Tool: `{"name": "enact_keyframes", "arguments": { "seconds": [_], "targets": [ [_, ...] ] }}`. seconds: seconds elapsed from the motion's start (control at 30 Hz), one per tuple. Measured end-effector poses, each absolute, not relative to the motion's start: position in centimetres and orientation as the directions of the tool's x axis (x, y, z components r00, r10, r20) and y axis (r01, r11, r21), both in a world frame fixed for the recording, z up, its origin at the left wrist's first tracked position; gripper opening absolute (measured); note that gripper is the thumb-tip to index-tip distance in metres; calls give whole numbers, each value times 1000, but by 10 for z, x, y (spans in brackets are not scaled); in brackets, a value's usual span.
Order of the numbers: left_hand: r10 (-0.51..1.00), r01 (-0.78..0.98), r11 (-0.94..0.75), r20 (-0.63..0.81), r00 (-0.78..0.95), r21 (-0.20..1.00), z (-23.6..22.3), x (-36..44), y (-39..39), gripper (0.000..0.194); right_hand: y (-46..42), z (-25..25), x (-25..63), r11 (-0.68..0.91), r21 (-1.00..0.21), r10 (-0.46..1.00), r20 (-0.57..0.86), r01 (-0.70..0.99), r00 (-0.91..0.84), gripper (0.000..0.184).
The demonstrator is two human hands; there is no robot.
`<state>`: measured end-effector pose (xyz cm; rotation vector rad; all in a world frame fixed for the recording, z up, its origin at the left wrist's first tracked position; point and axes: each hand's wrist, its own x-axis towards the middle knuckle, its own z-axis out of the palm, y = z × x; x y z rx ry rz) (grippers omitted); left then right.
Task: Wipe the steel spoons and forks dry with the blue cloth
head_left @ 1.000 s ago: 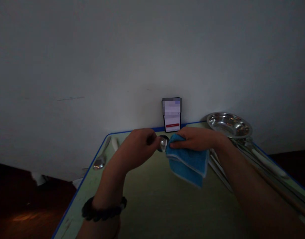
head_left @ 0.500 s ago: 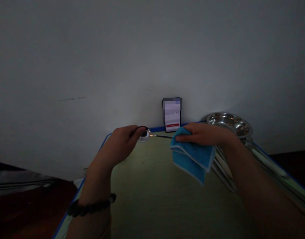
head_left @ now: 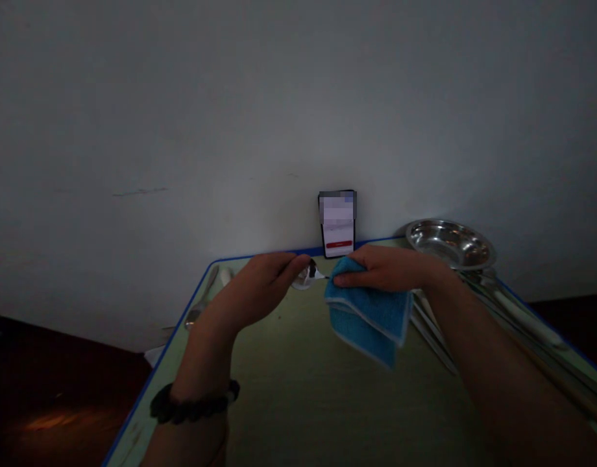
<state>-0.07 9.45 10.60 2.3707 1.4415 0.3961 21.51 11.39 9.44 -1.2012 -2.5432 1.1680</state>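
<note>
My left hand (head_left: 263, 285) pinches the bowl of a shiny metal spoon (head_left: 305, 277) between thumb and fingers, above the table's far part. A folded blue cloth with pale edging (head_left: 366, 318) is gripped in my right hand (head_left: 383, 267). The cloth wraps the spoon's handle, so most of the handle is hidden; a short stretch of its neck shows between my hands. Past my left forearm another metal spoon (head_left: 192, 318) lies at the table's left edge, partly covered by the arm, with a white-handled utensil (head_left: 225, 275) beside it.
A phone (head_left: 338, 227) leans upright against the wall (head_left: 230, 130) behind my hands. At the back right sits a shiny metal bowl (head_left: 449, 243). Several long utensils (head_left: 522, 318) lie along the right side of the green table (head_left: 318, 389), which has a blue edge.
My left hand moved left with the spoon's bowl, baring more of the neck, then came back toward the cloth. The right hand and cloth shifted slightly right, then returned left.
</note>
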Motion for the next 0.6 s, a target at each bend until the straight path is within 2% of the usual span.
{"name": "enact_keyframes", "arguments": {
  "seconds": [0.17,0.33,0.6],
  "targets": [
    [919,828,-381,67,389,411,107,-6,96,40,114,96,219,389,-683,700,-217,618,-680,38],
    [944,863,-328,108,311,385,108,-14,97,39,112,99,229,333,-640,769,-241,693,-592,41],
    [943,789,-302,46,330,535,113,-23,95,26,115,98,235,335,-583,783,-263,740,-563,41]
  ]
}}
